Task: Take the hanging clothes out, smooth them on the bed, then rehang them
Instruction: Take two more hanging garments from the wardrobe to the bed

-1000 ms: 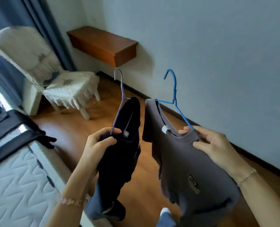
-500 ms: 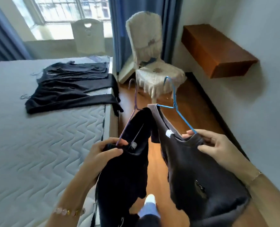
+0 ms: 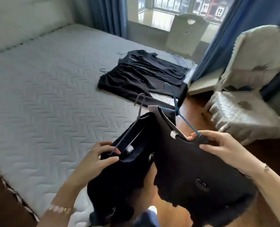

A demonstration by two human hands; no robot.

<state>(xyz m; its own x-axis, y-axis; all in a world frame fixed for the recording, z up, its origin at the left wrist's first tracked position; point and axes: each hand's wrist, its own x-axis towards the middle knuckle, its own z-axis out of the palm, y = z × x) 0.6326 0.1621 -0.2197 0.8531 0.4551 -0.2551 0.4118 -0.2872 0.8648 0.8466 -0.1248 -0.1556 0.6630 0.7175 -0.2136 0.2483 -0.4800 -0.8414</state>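
My left hand [image 3: 97,158] grips the shoulder of a black garment [image 3: 119,181] that hangs on a purple-grey hanger [image 3: 140,106]. My right hand [image 3: 218,145] pinches the shoulder of a dark grey T-shirt [image 3: 195,171] on a blue hanger [image 3: 177,105]. Both garments hang in front of me, over the near right corner of the bed [image 3: 42,95]. Several black clothes [image 3: 141,76] lie flat on the mattress near its far right edge.
A chair with a pale ruffled cover [image 3: 249,99] stands on the wooden floor [image 3: 196,118] right of the bed. A white chair back [image 3: 185,33] stands by the window, with blue curtains [image 3: 108,15] on both sides. My foot shows below the garments.
My view has swung left, from the wall and wooden shelf to the bed. Both hands keep their hold on the hangered garments, which now hang over the bed's corner.
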